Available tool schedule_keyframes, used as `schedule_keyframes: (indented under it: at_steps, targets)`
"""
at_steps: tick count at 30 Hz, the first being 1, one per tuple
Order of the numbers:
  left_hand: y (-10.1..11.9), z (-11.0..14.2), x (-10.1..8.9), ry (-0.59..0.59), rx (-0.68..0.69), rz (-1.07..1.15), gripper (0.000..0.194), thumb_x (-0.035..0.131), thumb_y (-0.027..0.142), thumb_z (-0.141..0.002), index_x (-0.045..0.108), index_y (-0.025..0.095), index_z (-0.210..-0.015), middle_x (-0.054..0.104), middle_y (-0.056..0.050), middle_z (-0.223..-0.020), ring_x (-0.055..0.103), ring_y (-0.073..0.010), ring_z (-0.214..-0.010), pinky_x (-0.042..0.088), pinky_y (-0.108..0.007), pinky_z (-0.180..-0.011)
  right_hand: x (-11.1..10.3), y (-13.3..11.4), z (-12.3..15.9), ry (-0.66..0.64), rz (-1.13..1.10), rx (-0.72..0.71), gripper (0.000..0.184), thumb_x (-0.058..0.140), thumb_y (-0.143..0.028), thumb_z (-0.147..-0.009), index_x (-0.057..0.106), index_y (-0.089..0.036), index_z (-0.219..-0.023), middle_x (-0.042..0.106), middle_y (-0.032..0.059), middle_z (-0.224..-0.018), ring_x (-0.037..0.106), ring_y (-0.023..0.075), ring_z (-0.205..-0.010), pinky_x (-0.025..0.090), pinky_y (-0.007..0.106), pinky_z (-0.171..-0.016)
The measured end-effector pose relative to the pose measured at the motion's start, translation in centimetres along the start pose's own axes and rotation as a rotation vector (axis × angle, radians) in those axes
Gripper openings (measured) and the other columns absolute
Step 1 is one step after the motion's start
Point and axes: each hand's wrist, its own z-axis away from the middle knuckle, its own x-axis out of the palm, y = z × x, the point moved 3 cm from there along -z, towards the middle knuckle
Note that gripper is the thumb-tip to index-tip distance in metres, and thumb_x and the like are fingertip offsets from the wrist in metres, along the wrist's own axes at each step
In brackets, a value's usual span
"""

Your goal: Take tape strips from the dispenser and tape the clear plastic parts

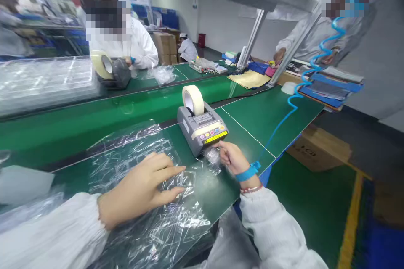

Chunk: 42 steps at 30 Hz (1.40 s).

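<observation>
My left hand [142, 191] lies on a small clear plastic bag [176, 183] on the green bench, fingers stretched forward and pressing it flat. My right hand [232, 157], with a blue wrist strap [249, 172], reaches to the front slot of a grey tape dispenser [202, 128] and pinches what looks like a piece of tape at the outlet. A roll of cream tape [193, 98] sits on top of the dispenser. Crinkled clear plastic sheets [132, 151] cover the bench around my left hand.
A blue coiled cord [303, 80] runs up from the wrist strap. A green conveyor belt [94, 117] crosses behind the dispenser. A person in white sits across it by another tape dispenser [115, 71]. Another person stands at right. A cardboard box [318, 149] sits on the floor.
</observation>
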Motion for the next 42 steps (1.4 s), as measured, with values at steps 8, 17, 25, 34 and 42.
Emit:
schedule_keyframes:
  at_steps: [8, 17, 25, 34, 42]
  targets:
    - [-0.4, -0.1, 0.5, -0.010, -0.011, 0.002, 0.031, 0.057, 0.031, -0.083, 0.058, 0.016, -0.110, 0.054, -0.003, -0.076, 0.050, -0.0157, -0.071, 0.041, -0.030, -0.065, -0.2, 0.1, 0.0, 0.071, 0.130, -0.021, 0.025, 0.053, -0.044, -0.066, 0.053, -0.019, -0.068, 0.027, -0.0120, -0.038, 0.019, 0.0060, -0.035, 0.016, 0.022, -0.038]
    - [-0.5, 0.0, 0.5, -0.043, -0.039, 0.004, 0.031, 0.055, 0.033, -0.084, 0.058, 0.018, -0.110, 0.056, -0.003, -0.078, 0.050, -0.0156, -0.073, 0.042, -0.031, -0.068, -1.5, 0.9, -0.1, 0.143, 0.615, -0.111, 0.013, 0.060, -0.026, -0.055, 0.049, -0.020, -0.053, 0.040, -0.0070, -0.042, 0.037, 0.0102, -0.044, 0.023, 0.023, -0.046]
    - [-0.4, 0.1, 0.5, -0.014, -0.027, -0.007, 0.031, 0.056, 0.032, -0.083, 0.060, 0.016, -0.109, 0.055, -0.003, -0.077, 0.050, -0.0156, -0.071, 0.041, -0.030, -0.066, -1.4, -0.6, 0.7, 0.203, 0.785, -0.244, 0.019, 0.063, -0.026, -0.060, 0.047, -0.021, -0.071, 0.044, -0.0082, -0.051, 0.042, 0.0117, -0.048, 0.029, 0.023, -0.049]
    - [-0.6, 0.0, 0.7, -0.024, -0.019, 0.002, 0.032, 0.056, 0.031, -0.083, 0.059, 0.015, -0.111, 0.054, -0.003, -0.076, 0.050, -0.0156, -0.071, 0.041, -0.030, -0.065, -1.1, -4.4, 2.1, 0.213, 1.067, -0.414, 0.059, 0.050, -0.017, -0.073, 0.042, -0.028, -0.131, 0.043, -0.0071, -0.054, 0.045, 0.0126, -0.049, 0.034, 0.023, -0.053]
    - [-0.9, 0.1, 0.7, -0.021, -0.023, -0.004, 0.029, 0.057, 0.030, -0.083, 0.060, 0.016, -0.109, 0.055, -0.003, -0.076, 0.050, -0.0158, -0.072, 0.041, -0.030, -0.067, 0.2, -5.9, 1.8, 0.405, 1.453, -0.367, 0.047, 0.042, -0.011, -0.073, 0.060, -0.027, -0.114, 0.060, 0.0012, -0.060, 0.047, 0.0148, -0.050, 0.025, 0.025, -0.048]
